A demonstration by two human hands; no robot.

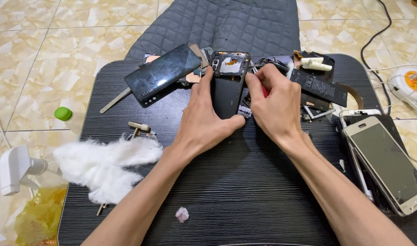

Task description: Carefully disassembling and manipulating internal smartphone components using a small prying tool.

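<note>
On the dark tabletop (245, 191), we grip an opened black phone (228, 86) in our left hand (204, 123), fingers wrapped around its edge; its top shows bare circuitry. Our right hand (274, 107) pinches a red-handled tool (265, 91) against its side.

Single head-worn view, looking steeply down and forward from close above a dark wood-grain table (245, 191); forearms entering from the bottom edge, tiled floor (44, 54) visible beyond the table's edges.
</note>
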